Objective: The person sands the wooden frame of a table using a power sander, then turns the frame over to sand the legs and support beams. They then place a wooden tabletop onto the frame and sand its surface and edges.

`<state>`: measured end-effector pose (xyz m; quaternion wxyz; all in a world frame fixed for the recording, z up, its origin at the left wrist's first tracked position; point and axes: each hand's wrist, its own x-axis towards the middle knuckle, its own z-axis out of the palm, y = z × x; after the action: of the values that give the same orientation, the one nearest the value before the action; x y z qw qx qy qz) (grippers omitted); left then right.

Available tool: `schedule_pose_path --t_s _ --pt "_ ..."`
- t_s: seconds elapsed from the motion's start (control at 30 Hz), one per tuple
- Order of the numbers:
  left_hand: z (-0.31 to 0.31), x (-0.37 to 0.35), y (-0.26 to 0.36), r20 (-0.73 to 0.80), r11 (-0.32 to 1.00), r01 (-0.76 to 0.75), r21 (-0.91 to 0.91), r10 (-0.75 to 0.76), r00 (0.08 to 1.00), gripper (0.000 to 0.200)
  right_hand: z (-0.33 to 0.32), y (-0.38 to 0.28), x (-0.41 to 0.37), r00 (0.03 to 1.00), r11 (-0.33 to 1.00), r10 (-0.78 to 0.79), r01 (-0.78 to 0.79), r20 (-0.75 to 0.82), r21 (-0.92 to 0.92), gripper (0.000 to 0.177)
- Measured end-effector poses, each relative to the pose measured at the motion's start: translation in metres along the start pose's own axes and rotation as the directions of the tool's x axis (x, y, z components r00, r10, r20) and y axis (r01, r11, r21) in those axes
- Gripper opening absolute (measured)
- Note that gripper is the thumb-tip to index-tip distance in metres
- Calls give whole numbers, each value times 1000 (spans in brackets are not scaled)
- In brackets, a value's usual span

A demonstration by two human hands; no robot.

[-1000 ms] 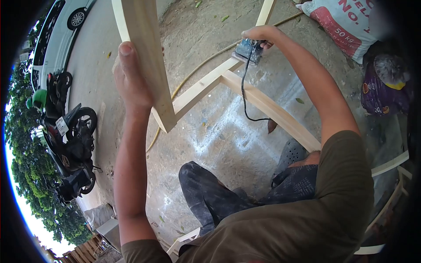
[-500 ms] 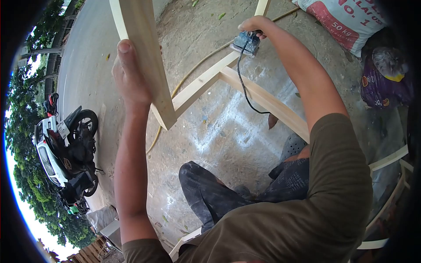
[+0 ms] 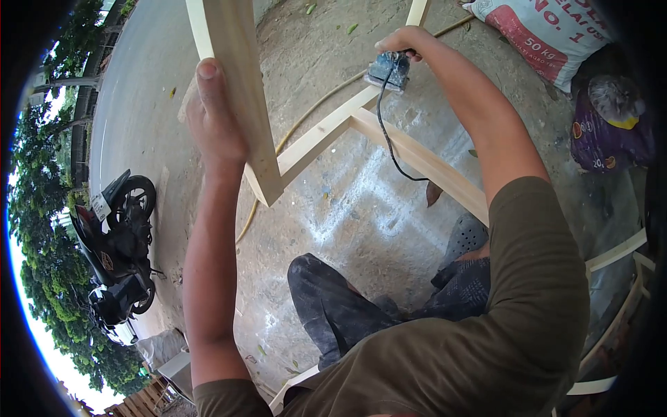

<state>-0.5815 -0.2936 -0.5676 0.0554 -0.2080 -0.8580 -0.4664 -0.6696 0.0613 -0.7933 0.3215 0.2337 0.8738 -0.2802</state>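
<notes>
My left hand (image 3: 217, 118) is closed around the edge of a wide upright plank of a pale wooden frame (image 3: 240, 90), its thumb on the near face and the other fingers hidden behind. At the top centre my right hand (image 3: 408, 42) grips a blue, dusty power sander (image 3: 388, 71). The sander rests on a rail of the frame, near the joint with a crosspiece (image 3: 417, 156). A black cord (image 3: 386, 142) hangs from the sander and loops over that crosspiece.
White dust marks the concrete ground (image 3: 347, 236). A yellow hose (image 3: 299, 125) runs behind the frame. Printed sacks (image 3: 549, 42) and a purple bag (image 3: 601, 139) lie at the right. A parked motorcycle (image 3: 118, 243) stands at the left, and more wooden pieces (image 3: 617, 251) lie at the lower right.
The upright plank and my left hand have shifted slightly to the right. The sander has moved very little. A white vehicle behind the motorcycle has passed out of view.
</notes>
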Motion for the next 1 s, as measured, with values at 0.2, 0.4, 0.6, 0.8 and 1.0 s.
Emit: schedule_pose_path --t_s 0.2,0.4,0.6,0.8,1.0 --pt "3 -3 10 23 997 -11 -72 12 1000 81 8 -53 -70 949 949 -316 316 2 -16 71" --pt "1 -3 7 33 998 -18 -53 20 999 83 28 -94 -161 805 802 -593 589 -20 -97 114" --pt "1 -4 14 59 1000 -28 -14 29 998 84 22 -23 -56 930 935 -348 354 -115 33 101" --pt "-1 1 0 -4 998 -9 58 10 1000 87 23 22 -18 955 931 -267 291 -131 220 94" --pt "-2 1 -2 8 997 -5 72 4 1000 88 33 -37 -111 766 751 -631 643 -120 150 107"
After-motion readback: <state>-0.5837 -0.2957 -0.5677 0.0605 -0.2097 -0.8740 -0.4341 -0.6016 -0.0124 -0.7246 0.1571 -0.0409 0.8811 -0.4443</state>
